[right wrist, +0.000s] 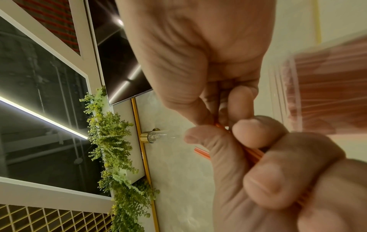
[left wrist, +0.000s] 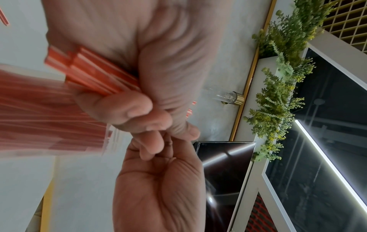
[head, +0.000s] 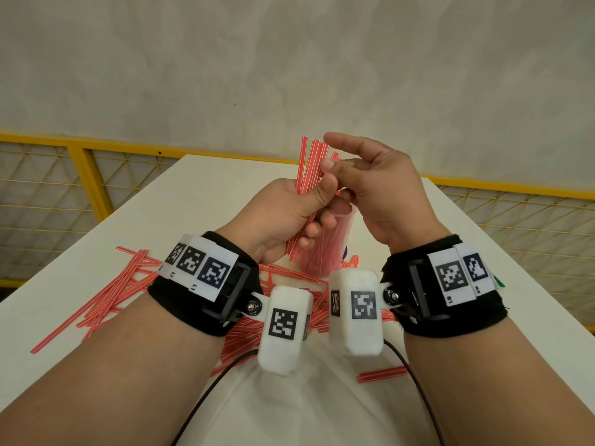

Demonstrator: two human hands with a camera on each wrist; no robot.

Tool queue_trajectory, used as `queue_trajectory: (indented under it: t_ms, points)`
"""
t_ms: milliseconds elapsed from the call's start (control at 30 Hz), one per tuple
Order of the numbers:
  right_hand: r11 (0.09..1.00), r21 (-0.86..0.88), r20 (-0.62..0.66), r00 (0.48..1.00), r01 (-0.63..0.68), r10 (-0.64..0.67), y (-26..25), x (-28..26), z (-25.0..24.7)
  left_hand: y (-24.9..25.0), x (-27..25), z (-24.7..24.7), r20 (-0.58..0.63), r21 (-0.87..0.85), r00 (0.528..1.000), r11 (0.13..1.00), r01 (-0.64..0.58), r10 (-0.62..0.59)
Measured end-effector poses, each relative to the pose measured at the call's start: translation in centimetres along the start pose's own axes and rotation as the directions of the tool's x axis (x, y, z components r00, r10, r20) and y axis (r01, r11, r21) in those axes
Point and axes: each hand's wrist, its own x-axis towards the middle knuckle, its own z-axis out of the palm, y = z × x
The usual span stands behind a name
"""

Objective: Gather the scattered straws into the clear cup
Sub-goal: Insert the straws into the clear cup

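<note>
My left hand grips a bundle of red-and-white striped straws upright above the white table. My right hand is against the bundle's right side, thumb and a curled finger pinching a straw, index finger stretched over the tops. The clear cup, with several straws standing in it, is just behind and below both hands. In the left wrist view the left hand clasps the bundle beside the blurred cup. In the right wrist view the right hand pinches a straw.
Several loose straws lie scattered on the table's left and under my wrists, and a few more lie at the near right. Black cables hang from the wrist cameras. A yellow mesh railing runs behind the table.
</note>
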Motion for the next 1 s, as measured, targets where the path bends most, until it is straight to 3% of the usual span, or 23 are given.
queue_trajectory:
  t_ms: [133,400,733,833,1000]
  points:
    - [1.000,-0.011,0.005,1.000,0.022,-0.022,0.0,0.0,-0.1,0.1,0.0,0.1,0.006,0.020,1.000,1.000,-0.006,0.006]
    - [0.996,-0.024,-0.110,0.991,0.080,-0.082,0.3,0.5,-0.4,0.1,0.0,-0.2,-0.054,0.099,0.998,0.995,-0.029,0.035]
    - [0.993,-0.036,-0.048,0.993,0.108,-0.110,0.4,0.5,-0.6,0.1,0.2,-0.7,-0.034,0.183,0.998,0.982,-0.037,0.044]
    - [0.985,0.024,-0.153,0.974,0.170,-0.165,0.3,1.0,-1.1,0.1,0.3,-0.9,-0.076,0.178,0.995,0.983,-0.044,0.059]
    - [0.934,0.128,-0.423,0.870,0.333,-0.252,-0.2,1.5,-2.6,0.1,0.7,-1.3,-0.254,0.146,0.964,0.989,-0.038,0.074]
